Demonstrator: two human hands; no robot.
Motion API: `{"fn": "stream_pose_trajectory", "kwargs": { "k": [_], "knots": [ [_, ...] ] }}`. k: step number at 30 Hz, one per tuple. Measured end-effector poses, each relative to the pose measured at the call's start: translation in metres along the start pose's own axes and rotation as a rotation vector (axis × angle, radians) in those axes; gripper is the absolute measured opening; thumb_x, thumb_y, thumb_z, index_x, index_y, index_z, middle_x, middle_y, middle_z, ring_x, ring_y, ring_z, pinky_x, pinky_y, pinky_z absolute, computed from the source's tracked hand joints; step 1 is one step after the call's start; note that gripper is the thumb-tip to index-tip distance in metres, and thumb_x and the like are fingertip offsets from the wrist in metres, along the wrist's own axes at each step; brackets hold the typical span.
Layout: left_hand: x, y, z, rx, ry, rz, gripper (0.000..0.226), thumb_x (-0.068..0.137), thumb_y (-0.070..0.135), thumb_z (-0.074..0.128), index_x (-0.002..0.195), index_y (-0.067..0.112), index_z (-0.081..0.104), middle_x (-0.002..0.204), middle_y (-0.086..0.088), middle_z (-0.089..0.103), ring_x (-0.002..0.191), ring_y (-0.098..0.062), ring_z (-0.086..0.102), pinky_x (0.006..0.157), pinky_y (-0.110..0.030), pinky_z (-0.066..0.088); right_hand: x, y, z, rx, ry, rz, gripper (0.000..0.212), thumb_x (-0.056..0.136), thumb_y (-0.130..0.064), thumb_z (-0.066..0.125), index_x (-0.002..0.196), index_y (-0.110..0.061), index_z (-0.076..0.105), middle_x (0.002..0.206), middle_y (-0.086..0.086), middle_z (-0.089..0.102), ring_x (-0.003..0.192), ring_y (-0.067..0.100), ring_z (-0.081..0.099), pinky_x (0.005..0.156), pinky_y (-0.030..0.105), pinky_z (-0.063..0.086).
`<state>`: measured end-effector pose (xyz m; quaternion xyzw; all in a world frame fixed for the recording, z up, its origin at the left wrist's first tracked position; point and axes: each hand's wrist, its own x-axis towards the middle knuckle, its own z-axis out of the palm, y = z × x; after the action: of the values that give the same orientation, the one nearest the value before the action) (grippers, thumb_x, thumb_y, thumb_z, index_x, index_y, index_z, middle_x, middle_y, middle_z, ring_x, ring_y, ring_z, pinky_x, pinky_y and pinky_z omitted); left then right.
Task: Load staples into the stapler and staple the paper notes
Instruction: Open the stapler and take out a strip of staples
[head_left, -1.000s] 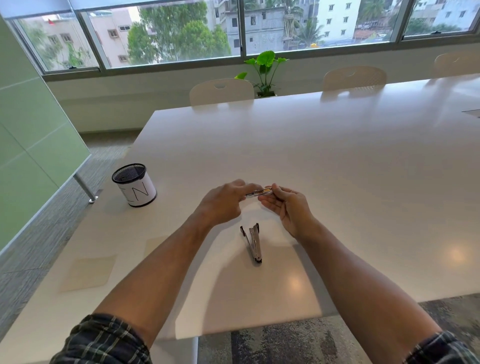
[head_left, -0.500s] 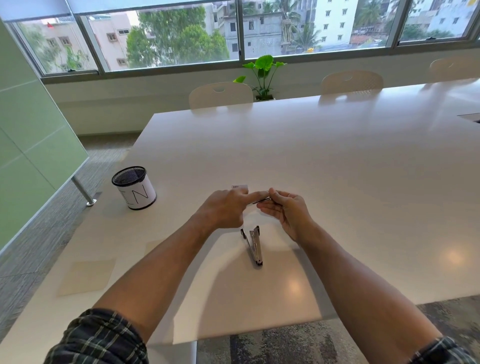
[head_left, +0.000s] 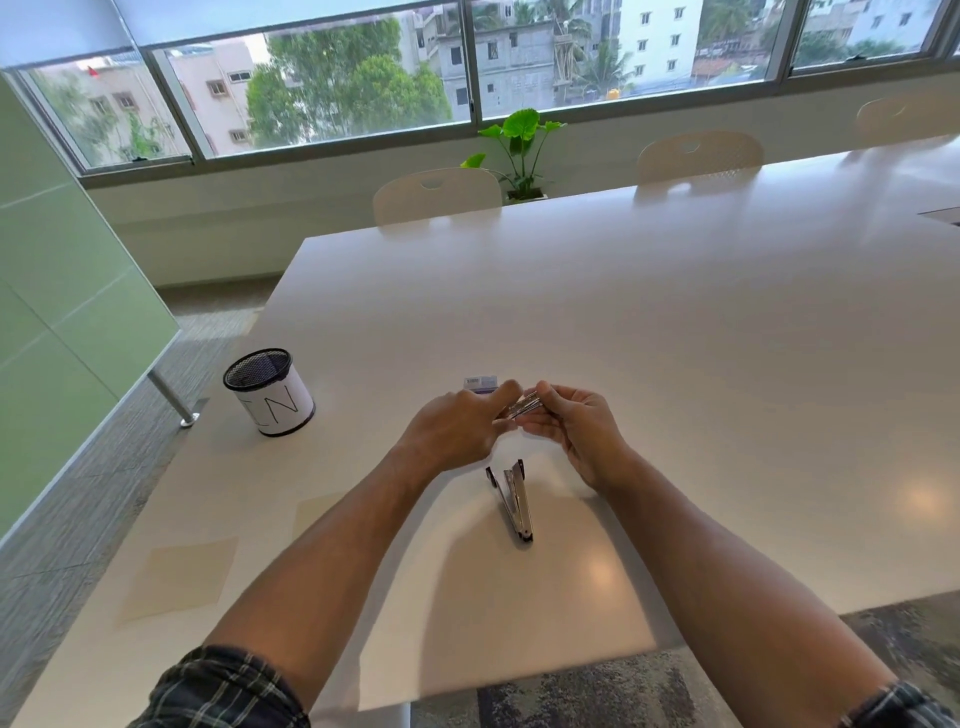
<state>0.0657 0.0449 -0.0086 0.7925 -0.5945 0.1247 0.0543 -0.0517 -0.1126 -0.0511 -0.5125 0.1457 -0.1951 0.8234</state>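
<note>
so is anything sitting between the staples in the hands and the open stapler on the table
Nothing visible. The staple strip is pinched between the left hand and the right hand, above the table. The stapler lies open just nearer the person, with only bare tabletop between them. The small box sits behind the hands.

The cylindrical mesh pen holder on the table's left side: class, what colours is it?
Black mesh pen holder with a white wrap bearing dark lettering; head view.
</note>
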Motion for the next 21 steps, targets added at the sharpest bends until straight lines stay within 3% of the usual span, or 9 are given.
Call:
{"fn": "stream_pose_trajectory", "kwargs": {
  "k": [3,6,10,12,14,18,21],
  "knots": [
    [-0.002,0.000,0.000,-0.008,0.101,0.006,0.025,0.105,0.042,0.050,0.114,0.025,0.034,0.077,-0.012,0.069,0.057,-0.036,0.070,0.043,-0.029,0.036,0.000,0.000,-0.001,0.033,0.001,-0.004,0.029,0.104,-0.022,0.062,0.109,0.005,0.072,0.097,0.026,0.076,0.077,0.022,0.078,0.074,0.029,0.064],
    [-0.005,0.003,0.001,-0.070,0.180,-0.017,0.016,0.106,0.034,0.050,0.109,0.019,0.044,0.064,0.001,0.053,0.048,-0.033,0.065,0.038,-0.031,0.040,0.000,-0.002,0.000,0.042,0.011,-0.005,0.026,0.104,-0.022,0.061,0.105,0.001,0.073,0.092,0.023,0.077,0.075,0.020,0.078,0.075,0.030,0.065],
    [-0.010,0.001,0.001,-0.411,0.089,-0.266,0.009,0.104,0.026,0.043,0.104,0.020,0.035,0.072,-0.008,0.071,0.057,-0.029,0.067,0.052,-0.041,0.053,-0.001,-0.004,0.003,0.058,0.033,-0.005,0.025,0.104,-0.020,0.061,0.104,0.003,0.072,0.084,0.018,0.077,0.071,0.019,0.078,0.071,0.028,0.064],
    [-0.014,-0.001,0.001,-0.572,0.032,-0.397,0.010,0.103,0.026,0.047,0.101,0.024,0.037,0.078,-0.003,0.074,0.060,-0.015,0.068,0.057,-0.037,0.051,-0.002,-0.006,0.007,0.022,0.037,-0.001,0.027,0.102,-0.021,0.064,0.106,0.005,0.072,0.086,0.021,0.076,0.069,0.019,0.077,0.070,0.027,0.065],
    [-0.016,-0.003,-0.002,-0.711,0.006,-0.484,0.008,0.101,0.026,0.052,0.099,0.027,0.043,0.078,0.000,0.075,0.050,-0.001,0.060,0.055,-0.031,0.046,-0.002,-0.009,0.014,-0.064,0.050,-0.016,0.030,0.101,-0.023,0.067,0.107,0.006,0.073,0.089,0.024,0.076,0.067,0.019,0.076,0.069,0.028,0.064],
    [-0.022,-0.013,-0.007,-1.029,-0.043,-0.619,0.003,0.100,0.018,0.053,0.102,0.017,0.054,0.083,-0.010,0.078,0.052,-0.017,0.050,0.047,-0.030,0.042,0.002,-0.027,0.042,-0.327,0.047,-0.167,0.021,0.097,-0.024,0.074,0.098,-0.004,0.078,0.079,0.014,0.079,0.067,0.020,0.074,0.068,0.031,0.063],
    [-0.028,-0.018,-0.009,-1.253,-0.058,-0.611,0.006,0.102,0.010,0.047,0.106,0.007,0.052,0.089,-0.020,0.077,0.048,-0.018,0.045,0.045,-0.028,0.036,0.009,-0.044,0.063,-0.600,0.029,-0.326,0.016,0.095,-0.026,0.077,0.091,-0.011,0.080,0.075,0.011,0.078,0.066,0.023,0.076,0.070,0.035,0.065]
  ]
}}
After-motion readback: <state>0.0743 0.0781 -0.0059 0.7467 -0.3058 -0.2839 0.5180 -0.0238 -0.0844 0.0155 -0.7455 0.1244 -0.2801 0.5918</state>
